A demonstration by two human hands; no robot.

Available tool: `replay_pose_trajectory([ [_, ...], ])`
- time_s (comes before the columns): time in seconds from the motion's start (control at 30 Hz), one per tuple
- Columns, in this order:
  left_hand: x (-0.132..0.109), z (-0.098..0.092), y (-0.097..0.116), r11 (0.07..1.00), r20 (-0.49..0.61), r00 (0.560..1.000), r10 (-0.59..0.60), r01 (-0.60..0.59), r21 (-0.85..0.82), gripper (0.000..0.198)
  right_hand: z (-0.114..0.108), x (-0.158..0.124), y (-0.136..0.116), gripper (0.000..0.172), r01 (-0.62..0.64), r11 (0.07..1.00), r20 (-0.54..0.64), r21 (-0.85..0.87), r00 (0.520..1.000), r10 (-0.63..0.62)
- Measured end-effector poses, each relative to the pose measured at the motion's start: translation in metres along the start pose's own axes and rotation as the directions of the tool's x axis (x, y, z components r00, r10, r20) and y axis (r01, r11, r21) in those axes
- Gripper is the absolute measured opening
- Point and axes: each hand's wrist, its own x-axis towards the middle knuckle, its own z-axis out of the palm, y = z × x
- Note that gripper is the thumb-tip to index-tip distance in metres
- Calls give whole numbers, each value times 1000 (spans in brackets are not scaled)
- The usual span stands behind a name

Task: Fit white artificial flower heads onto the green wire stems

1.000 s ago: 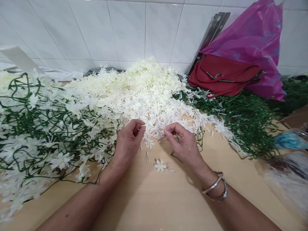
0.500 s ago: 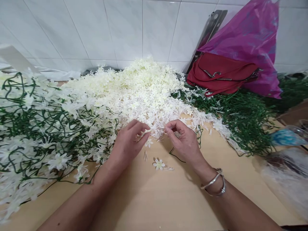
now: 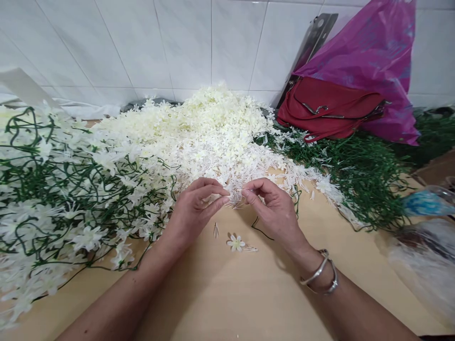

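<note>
A big heap of loose cream plastic flowers point(image 3: 209, 132) lies on the wooden table point(image 3: 231, 293) against the tiled wall. My left hand point(image 3: 194, 210) pinches a small white flower part at the heap's near edge. My right hand point(image 3: 273, 208), with a metal bangle on its wrist, pinches the tip of a thin green stem point(image 3: 261, 229) that trails onto the table. The fingertips of both hands almost meet. One single flower point(image 3: 236, 243) and a small white stamen piece point(image 3: 215, 230) lie on the table just below the hands.
Green vines with flowers attached point(image 3: 60, 189) are piled at the left. Bare green stems point(image 3: 359, 175) lie at the right. A red handbag point(image 3: 327, 111) and a purple plastic bag point(image 3: 377, 52) rest against the wall. Clear plastic bags point(image 3: 423, 255) sit at the right edge.
My left hand has moved right toward my right hand and picked a flower part from the heap's edge; the fingertips have come together. The right hand has barely moved.
</note>
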Motion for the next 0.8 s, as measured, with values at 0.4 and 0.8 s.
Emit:
replay_pose_trajectory([
  [0.4, -2, 23, 5, 473, 155, 846, -511, 427, -771, 36, 9, -10, -14, 5, 65, 993, -42, 101, 997, -61],
  [0.8, -6, 28, 7, 722, 176, 920, -351, 385, -575, 28, 12, -11, -10, 13, 87, 990, -37, -109, 995, -91],
])
